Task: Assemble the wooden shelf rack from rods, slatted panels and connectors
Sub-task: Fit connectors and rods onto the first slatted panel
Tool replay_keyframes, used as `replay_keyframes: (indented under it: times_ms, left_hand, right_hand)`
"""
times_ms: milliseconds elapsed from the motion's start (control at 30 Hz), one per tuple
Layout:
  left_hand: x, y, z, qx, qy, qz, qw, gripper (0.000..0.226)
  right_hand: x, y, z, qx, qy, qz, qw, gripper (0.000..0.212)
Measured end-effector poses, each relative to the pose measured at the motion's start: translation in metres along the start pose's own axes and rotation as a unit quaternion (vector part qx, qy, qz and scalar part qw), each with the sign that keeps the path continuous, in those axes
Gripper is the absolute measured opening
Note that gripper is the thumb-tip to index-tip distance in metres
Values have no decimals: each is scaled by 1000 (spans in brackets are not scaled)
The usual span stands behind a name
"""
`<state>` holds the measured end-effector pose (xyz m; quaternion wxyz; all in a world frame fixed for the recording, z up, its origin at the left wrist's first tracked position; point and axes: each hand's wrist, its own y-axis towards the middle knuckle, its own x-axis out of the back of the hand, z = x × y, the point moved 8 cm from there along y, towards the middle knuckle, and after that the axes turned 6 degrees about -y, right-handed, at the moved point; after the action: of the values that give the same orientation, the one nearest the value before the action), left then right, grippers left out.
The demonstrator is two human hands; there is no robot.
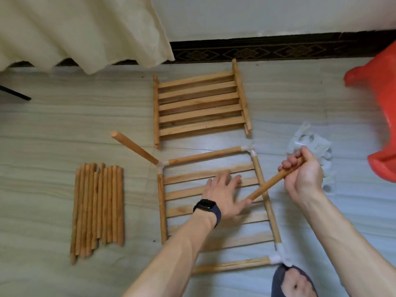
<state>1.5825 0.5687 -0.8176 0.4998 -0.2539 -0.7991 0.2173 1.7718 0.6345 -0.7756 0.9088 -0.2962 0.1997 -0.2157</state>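
Observation:
A slatted panel framed by rods lies on the floor, joined at its corners by white connectors. One rod sticks up and away from the far left connector. My left hand rests flat with fingers spread on the panel's slats. My right hand grips a loose wooden rod near its upper end, and the rod slants down toward my left thumb. A pile of spare rods lies to the left. Stacked slatted panels lie beyond the frame.
Loose white connectors are heaped right of the frame. A red plastic stool stands at the right edge. A cream curtain hangs at the far left. My socked foot touches the near right corner connector.

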Motion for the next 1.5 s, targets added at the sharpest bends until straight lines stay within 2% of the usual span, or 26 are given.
replay_keyframes:
  times_ms: [100, 267, 500, 800, 1000, 1167, 1333, 1500]
  left_hand:
    - [-39, 13, 6, 38, 32, 23, 998, 104]
    - [-61, 23, 17, 41, 55, -8, 998, 107]
    - [-66, 26, 17, 50, 53, 13, 997, 108]
    - [-67, 26, 17, 51, 45, 26, 997, 111]
    - [-68, 27, 18, 53, 46, 23, 997, 112]
    - [-67, 26, 17, 52, 43, 18, 998, 112]
    - [-67, 26, 17, 48, 42, 10, 998, 112]
    - [-65, 24, 17, 39, 40, -8, 998, 111]
  right_hand:
    - [7, 6, 48, 49, 46, -7, 998, 45]
    - [-25, -1, 104, 148, 58, 26, 987, 51]
    - [-87, -15, 128, 284, -21, 78, 955, 44]
    - [-109, -16, 121, 308, -73, 142, 938, 44]
    - [-116, -39, 96, 362, -151, 213, 895, 51]
    - [-124, -51, 85, 376, -176, 241, 877, 44]
    - [-117, -45, 82, 364, -181, 227, 885, 50]
    - [-120, -26, 99, 309, -150, 185, 921, 45]
